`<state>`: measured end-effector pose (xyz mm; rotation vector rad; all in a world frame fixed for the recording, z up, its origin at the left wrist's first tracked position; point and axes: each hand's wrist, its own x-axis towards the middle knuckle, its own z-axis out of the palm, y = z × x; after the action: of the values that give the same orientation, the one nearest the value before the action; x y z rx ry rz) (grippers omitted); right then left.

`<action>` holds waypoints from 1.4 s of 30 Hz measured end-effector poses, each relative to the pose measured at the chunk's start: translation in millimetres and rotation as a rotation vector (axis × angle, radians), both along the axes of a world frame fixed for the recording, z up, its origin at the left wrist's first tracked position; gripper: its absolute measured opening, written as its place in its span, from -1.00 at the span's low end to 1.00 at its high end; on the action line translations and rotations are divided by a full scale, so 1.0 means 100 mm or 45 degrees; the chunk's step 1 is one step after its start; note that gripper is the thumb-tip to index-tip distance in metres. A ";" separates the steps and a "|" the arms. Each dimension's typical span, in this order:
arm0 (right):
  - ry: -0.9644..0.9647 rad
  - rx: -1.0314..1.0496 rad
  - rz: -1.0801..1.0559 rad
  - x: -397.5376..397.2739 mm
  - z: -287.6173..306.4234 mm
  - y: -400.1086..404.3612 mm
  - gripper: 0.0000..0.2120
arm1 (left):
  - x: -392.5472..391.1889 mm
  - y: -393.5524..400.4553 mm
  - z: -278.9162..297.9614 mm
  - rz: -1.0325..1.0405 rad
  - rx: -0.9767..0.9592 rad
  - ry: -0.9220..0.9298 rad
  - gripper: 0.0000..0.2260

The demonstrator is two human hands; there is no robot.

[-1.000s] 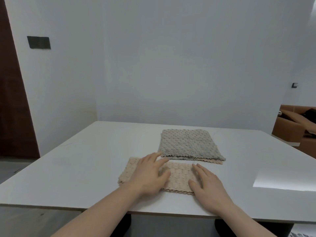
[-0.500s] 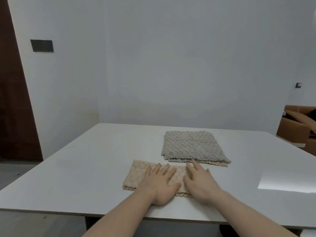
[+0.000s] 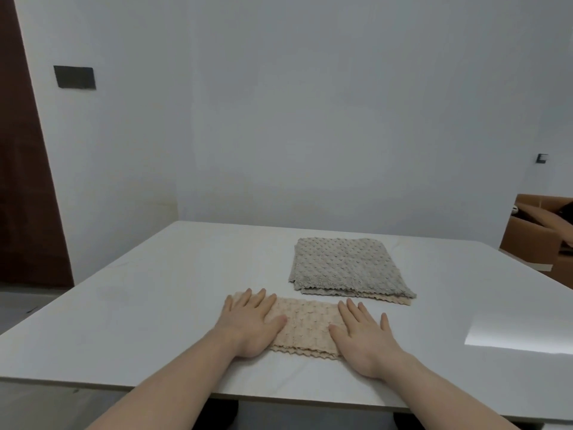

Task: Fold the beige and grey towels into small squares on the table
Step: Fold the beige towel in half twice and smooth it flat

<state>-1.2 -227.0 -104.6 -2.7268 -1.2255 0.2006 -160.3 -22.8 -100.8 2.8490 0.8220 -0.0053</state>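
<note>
- Beige towel [image 3: 305, 328]: laid on the near part of the table [image 3: 155, 305] as a folded strip, its long axis running left to right across the person's front; zigzag hem seen along the near edge, with two or more layers showing there.
- Left hand [image 3: 251, 324]: laid flat, palm down, fingers straight and slightly spread, over the strip's left end; nothing is gripped, the cloth is only pressed.
- Right hand [image 3: 362, 336]: laid flat likewise, fingers straight, over the strip's right end, partly on bare table beyond it; nothing is gripped.
- Governing relation: each hand lies directly on one end of the strip, so neither is nearer overall. A fold across the long axis, one end carried over to the other, is judged the step needed to reach a square.
- Grey towel [image 3: 344, 265]: lying further back and slightly right, already folded to a rough square, on top of another beige layer whose edge shows at its near side.
- Clearance: the grey towel's near edge lies near the strip's far right corner, apart from it; it is judged no obstacle to a sideways fold.
- Surroundings: dark wall plate [image 3: 74, 77] up left; brown seat [image 3: 536, 231] at far right, off the table.
</note>
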 end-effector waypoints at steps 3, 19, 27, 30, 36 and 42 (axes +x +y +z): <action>0.030 0.010 -0.024 0.06 0.00 0.00 -0.31 | -0.10 0.18 0.00 0.075 -0.037 0.013 -0.33; 0.061 0.210 -0.248 0.13 -0.02 -0.02 -0.26 | -0.28 0.44 -0.12 0.182 -0.042 -0.142 -0.34; 0.208 0.388 -0.385 0.25 0.01 0.03 -0.46 | -0.28 0.53 -0.06 0.202 -0.246 -0.258 -0.39; 0.297 0.420 -0.402 0.28 0.05 0.03 -0.59 | -0.29 0.51 -0.11 0.182 -0.164 -0.279 -0.38; 0.252 0.549 -0.433 0.23 0.05 0.02 -0.92 | -0.33 0.48 -0.11 0.164 -0.167 -0.309 -0.37; 0.248 0.719 -0.530 0.21 0.01 -0.01 -0.91 | -0.35 0.46 -0.09 0.163 -0.234 -0.386 -0.39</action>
<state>20.2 -227.9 -103.2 -2.3205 -0.5328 0.0554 -195.4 22.9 -110.1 2.5357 0.8829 0.3402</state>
